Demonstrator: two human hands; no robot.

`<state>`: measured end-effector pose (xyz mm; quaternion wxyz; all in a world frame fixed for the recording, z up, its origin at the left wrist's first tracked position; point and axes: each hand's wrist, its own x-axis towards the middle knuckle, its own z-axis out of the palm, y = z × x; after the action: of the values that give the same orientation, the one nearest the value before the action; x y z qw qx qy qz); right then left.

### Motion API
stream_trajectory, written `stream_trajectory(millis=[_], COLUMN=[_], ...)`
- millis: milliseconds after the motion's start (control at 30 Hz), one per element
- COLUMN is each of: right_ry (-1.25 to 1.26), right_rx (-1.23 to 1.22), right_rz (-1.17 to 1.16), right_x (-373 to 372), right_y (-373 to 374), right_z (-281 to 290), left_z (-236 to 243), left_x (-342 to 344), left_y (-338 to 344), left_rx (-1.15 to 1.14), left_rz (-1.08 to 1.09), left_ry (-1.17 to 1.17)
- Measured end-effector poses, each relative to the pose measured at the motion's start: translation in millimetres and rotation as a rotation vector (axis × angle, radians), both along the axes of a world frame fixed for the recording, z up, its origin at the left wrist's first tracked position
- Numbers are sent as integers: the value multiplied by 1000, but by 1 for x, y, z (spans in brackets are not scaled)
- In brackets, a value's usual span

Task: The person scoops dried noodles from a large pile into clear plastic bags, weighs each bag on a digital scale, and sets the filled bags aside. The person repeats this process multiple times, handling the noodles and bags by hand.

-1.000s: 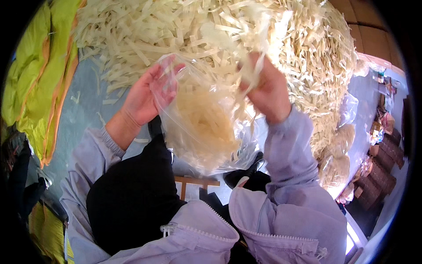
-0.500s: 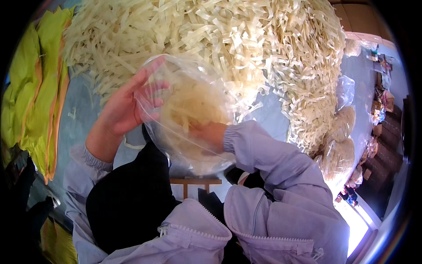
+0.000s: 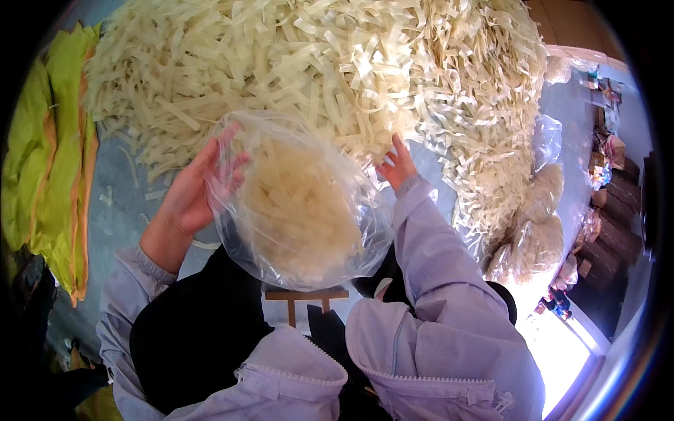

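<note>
My left hand [image 3: 203, 186] grips the side of a clear plastic bag [image 3: 365, 249], its fingers partly spread against the film. Inside the bag lies a loose mass of pale cream flat strips [image 3: 288, 203]. My right hand [image 3: 399, 163] is open at the bag's upper right, fingers apart, beside a big heap of the same strips [image 3: 316, 56]. I cannot see anything held in it. Below the bag are my dark-clad legs and a small wooden frame [image 3: 307, 295].
Yellow fabric or sacks [image 3: 63, 161] lie at the left on the grey floor [image 3: 123, 210]. Filled plastic bags [image 3: 533, 245] line the right side, with assorted goods and brown stacks [image 3: 618, 203] beyond. Cardboard [image 3: 576, 24] is at the top right, near a bright doorway [image 3: 554, 358].
My right hand went from holding strips down into the bag, then moved out, upward and right toward the heap. My left hand and the bag have shifted slightly left and lower in view.
</note>
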<state>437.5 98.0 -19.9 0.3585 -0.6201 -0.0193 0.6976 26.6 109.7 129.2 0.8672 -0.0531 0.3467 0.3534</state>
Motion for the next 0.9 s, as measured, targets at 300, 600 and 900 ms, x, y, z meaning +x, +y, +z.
stream_trajectory(millis=[300,600,900], right_ry=[128,351,91], right_rx=[215,352,621], right_rz=[-334,-86,432], right_x=[-79,-70,-126], right_y=[164,94,-16], right_z=[26,109,156], left_z=[0,-18,40], left_x=[2,-1,33], left_y=[8,17,30], left_rx=[15,49,20], left_rz=[59,41,116], left_ry=[18,-3,54])
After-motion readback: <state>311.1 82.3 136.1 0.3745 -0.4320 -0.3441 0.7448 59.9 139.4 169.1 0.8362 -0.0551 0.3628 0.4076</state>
